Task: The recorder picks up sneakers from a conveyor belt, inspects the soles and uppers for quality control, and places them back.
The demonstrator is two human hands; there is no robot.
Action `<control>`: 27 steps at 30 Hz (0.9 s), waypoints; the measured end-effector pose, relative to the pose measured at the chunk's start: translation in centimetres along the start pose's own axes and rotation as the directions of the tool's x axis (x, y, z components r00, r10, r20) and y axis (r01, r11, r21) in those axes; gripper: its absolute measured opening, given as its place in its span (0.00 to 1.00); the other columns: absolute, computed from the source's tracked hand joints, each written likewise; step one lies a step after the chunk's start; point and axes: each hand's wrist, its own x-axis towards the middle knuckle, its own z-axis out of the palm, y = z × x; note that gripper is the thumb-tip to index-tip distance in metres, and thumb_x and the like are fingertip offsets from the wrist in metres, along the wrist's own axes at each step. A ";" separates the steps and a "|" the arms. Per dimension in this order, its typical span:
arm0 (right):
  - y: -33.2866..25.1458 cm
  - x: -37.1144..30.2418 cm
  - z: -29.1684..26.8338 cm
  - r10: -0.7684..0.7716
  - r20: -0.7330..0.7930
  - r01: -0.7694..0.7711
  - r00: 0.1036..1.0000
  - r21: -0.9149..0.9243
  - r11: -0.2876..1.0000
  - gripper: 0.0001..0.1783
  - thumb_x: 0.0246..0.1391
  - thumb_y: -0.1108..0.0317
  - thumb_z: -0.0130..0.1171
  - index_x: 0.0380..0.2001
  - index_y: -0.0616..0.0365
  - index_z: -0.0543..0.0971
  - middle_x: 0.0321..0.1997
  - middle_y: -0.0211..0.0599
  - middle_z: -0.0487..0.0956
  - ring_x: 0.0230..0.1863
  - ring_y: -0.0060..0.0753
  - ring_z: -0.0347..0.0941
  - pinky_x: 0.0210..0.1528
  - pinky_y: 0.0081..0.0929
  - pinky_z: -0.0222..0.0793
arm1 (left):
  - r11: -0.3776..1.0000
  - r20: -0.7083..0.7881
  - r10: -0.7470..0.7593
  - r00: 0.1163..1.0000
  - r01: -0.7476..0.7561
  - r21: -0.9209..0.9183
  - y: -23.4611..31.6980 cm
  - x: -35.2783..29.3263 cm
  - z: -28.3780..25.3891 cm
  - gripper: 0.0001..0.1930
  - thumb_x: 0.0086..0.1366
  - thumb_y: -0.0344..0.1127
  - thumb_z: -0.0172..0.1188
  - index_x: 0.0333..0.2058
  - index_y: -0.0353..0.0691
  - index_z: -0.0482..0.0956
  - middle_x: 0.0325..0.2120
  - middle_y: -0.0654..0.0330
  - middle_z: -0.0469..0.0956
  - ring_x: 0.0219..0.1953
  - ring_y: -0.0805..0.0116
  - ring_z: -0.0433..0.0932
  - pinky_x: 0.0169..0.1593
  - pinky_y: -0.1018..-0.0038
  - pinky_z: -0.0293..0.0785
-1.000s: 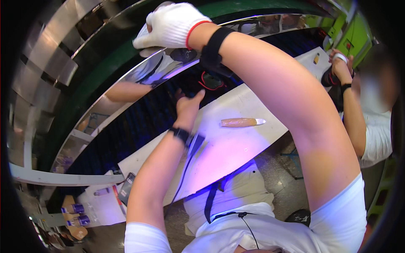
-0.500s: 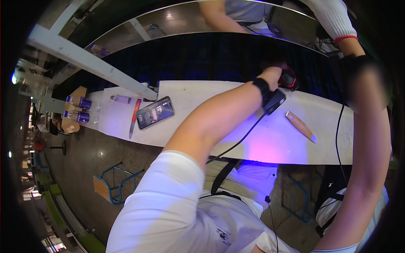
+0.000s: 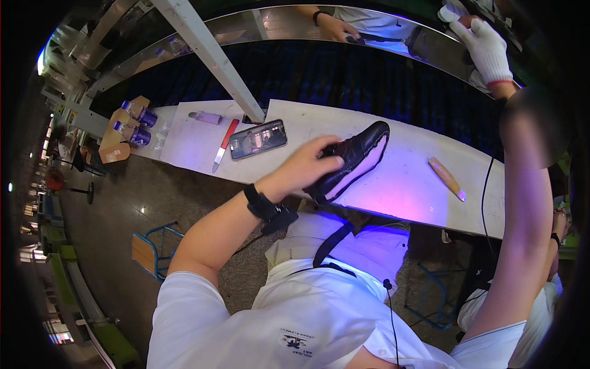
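Observation:
My left hand grips a black shoe by its opening, thumb on the near side. The shoe is tilted over the white worktop, toe pointing away, and a pale pink strip shows along its lower side. My right hand, in a white knitted glove with a red cuff, is raised at the far right, beyond the dark belt. Its fingers curl round something brownish that is mostly hidden. A wooden-handled tool lies to the right of the shoe. On the left are a phone and a red-handled knife.
A dark conveyor belt runs behind the worktop. A grey metal post rises near the phone. Purple-labelled bottles stand at far left. A black cable hangs by my right arm. Another person's hand shows across the belt.
My left hand has come back from the belt toward me, bringing the black shoe over the worktop. My right hand stays raised, a little lower in the picture, and its fingers now show.

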 end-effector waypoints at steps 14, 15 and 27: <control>-2.7 -29.6 -9.0 0.147 -0.184 0.086 0.972 0.860 0.503 0.20 0.58 0.86 0.64 0.53 0.64 0.78 0.49 0.44 0.84 0.52 0.36 0.82 0.61 0.35 0.76 | 0.724 0.171 0.061 0.983 -0.162 0.671 3.2 7.0 6.9 0.30 0.71 0.56 0.61 0.47 0.27 0.77 0.34 0.42 0.86 0.38 0.42 0.87 0.43 0.51 0.81; -2.5 -30.2 -8.4 0.238 -0.092 -0.080 0.967 0.778 0.623 0.16 0.59 0.80 0.67 0.50 0.65 0.78 0.40 0.36 0.83 0.43 0.28 0.80 0.51 0.28 0.76 | 0.715 0.169 0.058 0.984 -0.159 0.681 3.3 7.5 7.1 0.30 0.71 0.56 0.61 0.47 0.27 0.77 0.34 0.42 0.86 0.38 0.42 0.87 0.43 0.51 0.81; -3.9 -36.6 -1.0 0.466 0.137 -0.237 0.874 0.957 0.165 0.33 0.61 0.41 0.71 0.51 0.60 0.76 0.49 0.39 0.81 0.55 0.34 0.78 0.60 0.34 0.73 | 0.776 -0.226 0.620 0.751 -0.629 0.041 4.8 -0.4 9.1 0.24 0.64 0.33 0.72 0.55 0.34 0.72 0.49 0.44 0.80 0.50 0.47 0.83 0.57 0.60 0.79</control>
